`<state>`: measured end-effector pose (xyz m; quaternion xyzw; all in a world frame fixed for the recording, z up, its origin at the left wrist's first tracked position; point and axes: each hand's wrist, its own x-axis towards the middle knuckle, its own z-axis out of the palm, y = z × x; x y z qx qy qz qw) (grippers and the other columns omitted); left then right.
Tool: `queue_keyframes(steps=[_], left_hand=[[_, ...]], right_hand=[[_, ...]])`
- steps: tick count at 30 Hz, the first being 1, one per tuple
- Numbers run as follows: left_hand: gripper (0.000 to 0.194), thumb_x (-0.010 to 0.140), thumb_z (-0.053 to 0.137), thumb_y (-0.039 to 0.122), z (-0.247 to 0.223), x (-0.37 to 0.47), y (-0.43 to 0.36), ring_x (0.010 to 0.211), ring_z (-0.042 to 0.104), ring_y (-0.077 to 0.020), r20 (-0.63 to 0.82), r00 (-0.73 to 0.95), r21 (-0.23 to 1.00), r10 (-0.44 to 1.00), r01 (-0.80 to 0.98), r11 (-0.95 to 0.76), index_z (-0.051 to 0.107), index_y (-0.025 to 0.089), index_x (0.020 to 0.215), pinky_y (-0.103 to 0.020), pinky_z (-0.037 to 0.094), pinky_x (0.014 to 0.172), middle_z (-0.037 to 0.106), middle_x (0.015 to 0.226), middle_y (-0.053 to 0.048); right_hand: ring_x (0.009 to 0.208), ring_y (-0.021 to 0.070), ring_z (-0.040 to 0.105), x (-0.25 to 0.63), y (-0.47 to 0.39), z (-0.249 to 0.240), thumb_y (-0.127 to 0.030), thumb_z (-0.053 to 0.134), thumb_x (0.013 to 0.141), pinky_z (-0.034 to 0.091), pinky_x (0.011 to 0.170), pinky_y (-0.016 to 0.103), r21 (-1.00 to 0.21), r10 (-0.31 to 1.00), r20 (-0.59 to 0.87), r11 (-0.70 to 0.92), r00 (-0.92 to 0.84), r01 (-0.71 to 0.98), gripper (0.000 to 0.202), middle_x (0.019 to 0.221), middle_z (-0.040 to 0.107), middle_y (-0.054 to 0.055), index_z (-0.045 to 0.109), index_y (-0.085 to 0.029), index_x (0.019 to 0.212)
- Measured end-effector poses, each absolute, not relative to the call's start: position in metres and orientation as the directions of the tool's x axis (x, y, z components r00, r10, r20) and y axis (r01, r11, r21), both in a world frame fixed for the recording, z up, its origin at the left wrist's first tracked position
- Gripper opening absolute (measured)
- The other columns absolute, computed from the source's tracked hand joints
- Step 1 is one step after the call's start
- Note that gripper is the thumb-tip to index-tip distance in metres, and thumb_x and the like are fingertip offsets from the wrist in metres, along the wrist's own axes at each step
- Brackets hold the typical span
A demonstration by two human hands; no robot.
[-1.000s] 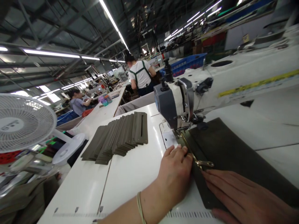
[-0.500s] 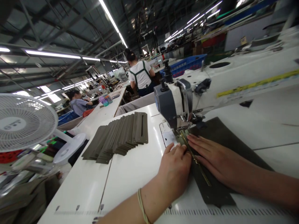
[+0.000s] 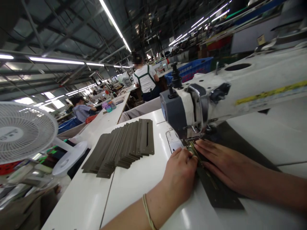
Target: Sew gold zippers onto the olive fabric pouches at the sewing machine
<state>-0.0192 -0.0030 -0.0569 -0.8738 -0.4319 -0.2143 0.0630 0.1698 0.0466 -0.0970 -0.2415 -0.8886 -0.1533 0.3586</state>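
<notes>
An olive-green fabric panel (image 3: 222, 196) lies under the head of a white sewing machine (image 3: 189, 108), with a gold-toothed zipper (image 3: 199, 163) running along it. My left hand (image 3: 181, 174) is closed at the panel's left edge, close to the needle area, its fingers curled and pressed on the material. My right hand (image 3: 224, 163) rests flat on the panel, fingers stretched out along the zipper's right side. The presser foot hides the zipper's far end. A larger dark green part (image 3: 242, 143) spreads out behind my right hand.
Left of the machine, a fanned stack of olive pieces (image 3: 124, 148) with slots lies on the white table (image 3: 136, 185). A white fan (image 3: 21, 134) stands at the left. Two people, one in a white shirt (image 3: 145, 80), sit beyond, near a blue crate (image 3: 189, 68).
The camera view has shifted slightly, so the machine sits lower and further right. My left fingers are curled more tightly. My right hand stays flat beside the zipper.
</notes>
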Motion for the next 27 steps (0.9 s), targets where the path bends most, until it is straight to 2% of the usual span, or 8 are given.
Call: queue_keyframes(steps=[3,8,10,15,19,22,27], left_hand=[[0.013,0.085,0.054,0.008,-0.058,-0.021,0.003,0.089,0.063,-0.0245,0.438,0.521,0.094,0.733,0.784,-0.614,0.064,0.012,0.092,-0.041,0.059,0.085,0.064,0.094,-0.013],[0.019,0.082,0.052,0.005,-0.062,-0.026,0.014,0.091,0.062,-0.0246,0.445,0.5,0.135,0.743,0.783,-0.607,0.063,0.014,0.095,-0.041,0.059,0.083,0.062,0.096,-0.012],[0.021,0.08,0.052,0.005,-0.064,-0.027,0.017,0.09,0.062,-0.0245,0.443,0.488,0.144,0.752,0.789,-0.597,0.062,0.016,0.094,-0.04,0.06,0.081,0.061,0.096,-0.011],[0.029,0.075,0.05,0.001,-0.065,-0.029,0.02,0.089,0.063,-0.0232,0.476,0.472,0.15,0.742,0.788,-0.598,0.062,0.018,0.096,-0.038,0.06,0.078,0.062,0.094,-0.008],[0.029,0.072,0.05,0.0,-0.066,-0.03,0.021,0.085,0.063,-0.0235,0.462,0.459,0.129,0.759,0.812,-0.57,0.063,0.016,0.093,-0.037,0.06,0.074,0.062,0.092,-0.009],[0.025,0.072,0.051,0.001,-0.066,-0.03,0.021,0.083,0.062,-0.023,0.418,0.442,0.123,0.794,0.838,-0.531,0.064,0.016,0.087,-0.036,0.06,0.073,0.062,0.089,-0.009],[0.024,0.076,0.054,0.006,-0.064,-0.029,0.01,0.092,0.063,-0.025,0.424,0.451,0.155,0.785,0.818,-0.554,0.066,0.015,0.095,-0.039,0.06,0.082,0.065,0.097,-0.01]], right_hand=[[0.109,0.0267,0.066,0.167,0.054,-0.094,-0.016,0.039,0.096,0.057,0.093,0.041,0.07,0.322,0.708,0.854,-0.628,0.516,0.036,0.117,0.069,0.02,0.06,-0.002,0.122],[0.105,0.0245,0.067,0.164,0.062,-0.086,-0.015,0.038,0.097,0.057,0.089,0.04,-0.102,0.403,0.661,0.884,-0.633,0.456,0.035,0.113,0.07,0.016,0.056,-0.009,0.127],[0.1,0.024,0.068,0.163,0.065,-0.082,-0.015,0.038,0.096,0.057,0.087,0.039,-0.136,0.422,0.652,0.882,-0.63,0.45,0.032,0.109,0.07,0.016,0.059,-0.011,0.121],[0.089,0.0215,0.069,0.16,0.07,-0.069,-0.013,0.036,0.096,0.056,0.083,0.035,-0.196,0.441,0.624,0.888,-0.645,0.417,0.028,0.096,0.071,0.013,0.063,-0.014,0.099],[0.087,0.0221,0.069,0.158,0.076,-0.067,-0.013,0.035,0.095,0.056,0.083,0.035,-0.211,0.435,0.609,0.895,-0.663,0.394,0.031,0.088,0.071,0.01,0.066,-0.016,0.094],[0.089,0.0225,0.069,0.158,0.081,-0.07,-0.015,0.036,0.095,0.056,0.083,0.035,-0.239,0.452,0.59,0.889,-0.669,0.39,0.03,0.09,0.071,0.01,0.066,-0.018,0.092],[0.086,0.0227,0.071,0.161,0.081,-0.08,-0.019,0.039,0.095,0.058,0.077,0.035,-0.268,0.498,0.607,0.862,-0.619,0.431,0.028,0.093,0.073,0.009,0.067,-0.019,0.093]])
